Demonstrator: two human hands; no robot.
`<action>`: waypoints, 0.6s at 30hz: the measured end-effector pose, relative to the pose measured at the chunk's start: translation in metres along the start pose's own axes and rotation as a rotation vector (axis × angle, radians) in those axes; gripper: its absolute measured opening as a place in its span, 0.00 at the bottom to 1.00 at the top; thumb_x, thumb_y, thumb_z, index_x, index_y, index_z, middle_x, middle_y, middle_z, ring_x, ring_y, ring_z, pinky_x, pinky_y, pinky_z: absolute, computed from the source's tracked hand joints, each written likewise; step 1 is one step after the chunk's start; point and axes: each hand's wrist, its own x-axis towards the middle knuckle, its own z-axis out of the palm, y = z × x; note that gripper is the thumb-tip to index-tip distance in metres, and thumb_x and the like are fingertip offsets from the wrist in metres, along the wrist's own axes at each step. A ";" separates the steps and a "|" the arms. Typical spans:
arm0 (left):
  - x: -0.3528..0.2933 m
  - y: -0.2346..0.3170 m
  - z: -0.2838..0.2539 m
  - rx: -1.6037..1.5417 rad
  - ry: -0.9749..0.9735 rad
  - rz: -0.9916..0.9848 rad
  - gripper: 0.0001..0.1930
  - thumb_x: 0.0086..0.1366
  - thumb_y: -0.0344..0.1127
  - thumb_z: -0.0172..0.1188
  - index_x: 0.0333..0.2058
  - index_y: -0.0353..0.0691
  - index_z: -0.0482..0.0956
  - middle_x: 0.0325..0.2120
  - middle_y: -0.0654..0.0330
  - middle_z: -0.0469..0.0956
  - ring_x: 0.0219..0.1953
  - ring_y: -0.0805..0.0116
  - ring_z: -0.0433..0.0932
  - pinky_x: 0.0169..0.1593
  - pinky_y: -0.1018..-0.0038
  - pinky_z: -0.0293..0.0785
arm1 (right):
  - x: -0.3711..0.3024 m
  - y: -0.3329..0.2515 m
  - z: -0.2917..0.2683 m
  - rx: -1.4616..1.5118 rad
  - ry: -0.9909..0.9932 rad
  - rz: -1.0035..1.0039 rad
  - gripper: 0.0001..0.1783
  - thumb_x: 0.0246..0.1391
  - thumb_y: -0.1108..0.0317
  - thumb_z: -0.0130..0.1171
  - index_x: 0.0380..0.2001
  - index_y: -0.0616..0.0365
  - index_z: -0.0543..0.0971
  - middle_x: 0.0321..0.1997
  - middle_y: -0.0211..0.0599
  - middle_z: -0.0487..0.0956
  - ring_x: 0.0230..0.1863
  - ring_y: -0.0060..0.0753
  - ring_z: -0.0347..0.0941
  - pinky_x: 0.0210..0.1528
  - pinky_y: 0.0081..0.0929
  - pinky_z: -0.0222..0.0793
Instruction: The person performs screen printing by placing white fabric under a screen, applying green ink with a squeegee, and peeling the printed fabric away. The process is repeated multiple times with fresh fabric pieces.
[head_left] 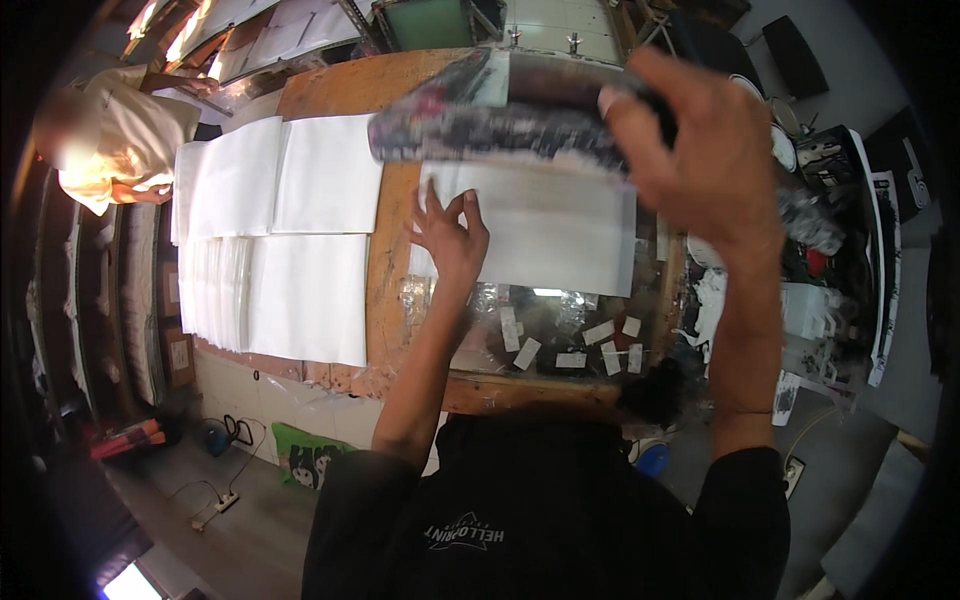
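A screen-printing frame (490, 138), its edge smeared with dark ink, is tilted up above the far part of the work board. My right hand (700, 150) is wrapped round its right end and is blurred by motion. Beneath the frame lies a white sheet (545, 235) on a glossy board, its far part hidden. Over the sheet's left edge is my left hand (450, 235), fingers spread and touching the sheet or just above it. Stacks of white sheets (310, 295) lie on the wooden table (393, 270) to the left.
Small pale labels or tape pieces (571, 360) are stuck near the board's front edge. Metal clamps (574, 43) stand behind the frame. Ink-stained containers (810, 310) crowd the right side. Another person (135, 130) works at the far left, near shelves (110, 300).
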 end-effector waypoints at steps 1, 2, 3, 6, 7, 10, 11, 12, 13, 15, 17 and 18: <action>-0.007 -0.035 0.025 0.202 0.105 0.021 0.15 0.71 0.44 0.57 0.37 0.44 0.89 0.66 0.47 0.66 0.74 0.42 0.48 0.68 0.29 0.30 | 0.012 0.001 -0.002 0.032 -0.010 0.024 0.17 0.57 0.55 0.62 0.26 0.58 0.78 0.18 0.43 0.75 0.22 0.48 0.76 0.28 0.44 0.70; -0.011 -0.058 0.039 0.366 0.149 0.109 0.12 0.70 0.42 0.58 0.37 0.44 0.89 0.68 0.48 0.65 0.76 0.41 0.44 0.67 0.25 0.26 | 0.021 -0.005 -0.006 0.003 -0.034 0.063 0.18 0.59 0.54 0.57 0.24 0.57 0.77 0.17 0.38 0.74 0.19 0.39 0.70 0.22 0.37 0.65; -0.013 -0.065 0.043 0.400 0.112 0.133 0.11 0.68 0.40 0.59 0.36 0.44 0.89 0.68 0.49 0.64 0.76 0.42 0.43 0.67 0.24 0.26 | 0.029 -0.018 -0.010 -0.027 -0.059 0.103 0.19 0.62 0.54 0.53 0.21 0.55 0.76 0.16 0.34 0.73 0.16 0.30 0.63 0.17 0.30 0.60; -0.017 -0.060 0.053 0.405 -0.017 0.169 0.07 0.63 0.35 0.62 0.35 0.44 0.88 0.70 0.50 0.63 0.77 0.42 0.42 0.67 0.23 0.27 | 0.074 -0.016 -0.038 -0.019 -0.373 0.370 0.17 0.63 0.58 0.48 0.26 0.54 0.77 0.19 0.30 0.74 0.17 0.20 0.61 0.15 0.23 0.59; -0.015 -0.055 0.049 0.369 -0.047 0.132 0.07 0.61 0.34 0.62 0.35 0.44 0.88 0.70 0.50 0.63 0.77 0.42 0.43 0.67 0.23 0.29 | 0.070 -0.007 -0.032 -0.049 -0.288 0.264 0.16 0.64 0.58 0.48 0.27 0.54 0.78 0.20 0.31 0.75 0.18 0.20 0.62 0.16 0.22 0.60; -0.001 -0.029 0.039 0.191 -0.017 0.141 0.05 0.59 0.31 0.64 0.33 0.43 0.86 0.66 0.50 0.68 0.76 0.42 0.48 0.70 0.30 0.37 | 0.104 0.020 -0.034 0.080 -0.373 0.184 0.16 0.67 0.58 0.48 0.30 0.54 0.78 0.24 0.30 0.76 0.22 0.21 0.65 0.25 0.18 0.65; 0.000 -0.019 0.036 0.115 0.005 0.161 0.04 0.59 0.30 0.64 0.32 0.43 0.86 0.65 0.50 0.70 0.75 0.42 0.50 0.71 0.33 0.40 | 0.118 0.031 -0.024 0.085 -0.338 0.063 0.16 0.67 0.58 0.49 0.30 0.53 0.78 0.24 0.30 0.75 0.22 0.21 0.64 0.26 0.17 0.65; 0.006 -0.019 0.031 0.061 0.010 0.161 0.04 0.58 0.29 0.65 0.32 0.43 0.86 0.62 0.50 0.73 0.73 0.42 0.55 0.71 0.40 0.47 | 0.115 0.040 -0.025 0.027 -0.287 0.034 0.17 0.67 0.56 0.48 0.28 0.52 0.78 0.22 0.29 0.74 0.22 0.22 0.63 0.27 0.19 0.64; 0.017 -0.028 0.019 0.012 0.025 0.152 0.03 0.57 0.28 0.66 0.31 0.42 0.85 0.59 0.50 0.76 0.71 0.42 0.61 0.71 0.47 0.53 | 0.115 0.030 -0.025 -0.024 -0.237 0.000 0.19 0.67 0.54 0.48 0.26 0.51 0.78 0.21 0.28 0.72 0.22 0.22 0.62 0.28 0.21 0.63; 0.067 -0.076 -0.020 0.027 -0.055 0.169 0.07 0.57 0.28 0.68 0.35 0.43 0.85 0.53 0.49 0.80 0.62 0.40 0.71 0.66 0.58 0.66 | 0.122 0.028 -0.043 -0.015 -0.222 0.118 0.22 0.67 0.51 0.47 0.23 0.49 0.76 0.18 0.27 0.69 0.21 0.23 0.60 0.28 0.25 0.62; 0.118 -0.139 -0.088 0.194 0.056 0.067 0.12 0.58 0.34 0.71 0.42 0.46 0.87 0.51 0.48 0.80 0.62 0.47 0.73 0.66 0.59 0.67 | 0.139 0.038 -0.045 0.072 -0.233 0.196 0.24 0.66 0.48 0.47 0.19 0.48 0.75 0.17 0.25 0.66 0.21 0.23 0.59 0.28 0.28 0.59; 0.144 -0.177 -0.127 0.470 0.157 0.136 0.14 0.58 0.38 0.71 0.44 0.47 0.88 0.53 0.44 0.79 0.64 0.49 0.71 0.66 0.60 0.67 | 0.146 0.046 -0.041 0.065 -0.207 0.157 0.25 0.66 0.46 0.47 0.18 0.47 0.74 0.16 0.24 0.65 0.21 0.22 0.57 0.27 0.28 0.57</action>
